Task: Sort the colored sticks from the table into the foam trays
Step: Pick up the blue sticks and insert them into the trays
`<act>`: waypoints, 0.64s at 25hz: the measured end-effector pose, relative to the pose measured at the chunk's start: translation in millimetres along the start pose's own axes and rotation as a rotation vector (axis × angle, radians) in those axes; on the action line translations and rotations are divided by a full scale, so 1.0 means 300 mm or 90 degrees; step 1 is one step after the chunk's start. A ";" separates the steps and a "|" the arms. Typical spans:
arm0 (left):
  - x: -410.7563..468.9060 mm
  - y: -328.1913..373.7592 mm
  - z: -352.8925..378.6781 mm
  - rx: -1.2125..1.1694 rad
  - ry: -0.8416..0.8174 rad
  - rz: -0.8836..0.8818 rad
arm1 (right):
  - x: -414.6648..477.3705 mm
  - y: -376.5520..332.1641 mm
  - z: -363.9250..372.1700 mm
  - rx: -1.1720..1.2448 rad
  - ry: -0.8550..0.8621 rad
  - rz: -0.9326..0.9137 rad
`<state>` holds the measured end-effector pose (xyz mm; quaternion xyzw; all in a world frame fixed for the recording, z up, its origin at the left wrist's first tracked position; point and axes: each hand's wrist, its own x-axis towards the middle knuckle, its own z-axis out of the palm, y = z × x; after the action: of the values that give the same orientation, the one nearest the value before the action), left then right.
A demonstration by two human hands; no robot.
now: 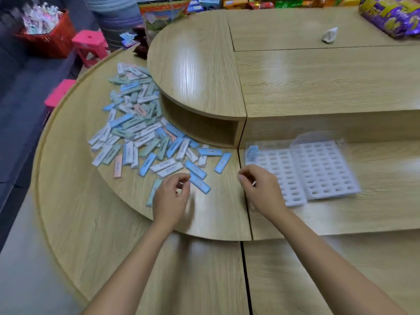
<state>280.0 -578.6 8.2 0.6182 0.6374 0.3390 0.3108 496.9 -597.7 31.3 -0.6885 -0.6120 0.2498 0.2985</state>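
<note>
A heap of several pastel sticks (pixel 141 123), blue, white, green and pink, lies spread over the left of the wooden table (pixel 216 214). Two white foam trays (pixel 318 171) with rows of slots sit to the right, and a few blue sticks (pixel 252 153) stand in the left tray's far corner. My left hand (pixel 170 198) hovers by the near edge of the heap with loosely curled fingers, holding nothing that I can see, next to a blue stick (pixel 201 184) and over a green stick (pixel 152 193). My right hand (pixel 261 189) hangs at the left tray's near corner, fingers loosely curled and empty.
A raised wooden shelf (pixel 200 71) with a rounded end overhangs the heap. A crumpled white wrapper (pixel 330 35) and snack bags (pixel 391 14) lie on the upper level. Pink stools (pixel 89 46) and a red basket (pixel 45 35) stand on the floor at left.
</note>
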 end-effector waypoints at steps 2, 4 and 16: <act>0.062 -0.056 -0.035 0.053 -0.032 -0.027 | -0.005 -0.038 0.099 -0.039 -0.052 0.049; 0.156 -0.085 -0.046 0.134 -0.073 -0.015 | 0.003 -0.078 0.201 -0.064 -0.052 0.092; 0.328 -0.096 0.030 0.424 -0.118 0.075 | 0.078 -0.163 0.405 -0.230 -0.040 0.145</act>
<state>266.6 -480.2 -18.2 0.7497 0.6452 0.0723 0.1282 379.7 -558.2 -17.8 -0.7874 -0.5739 0.1899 0.1207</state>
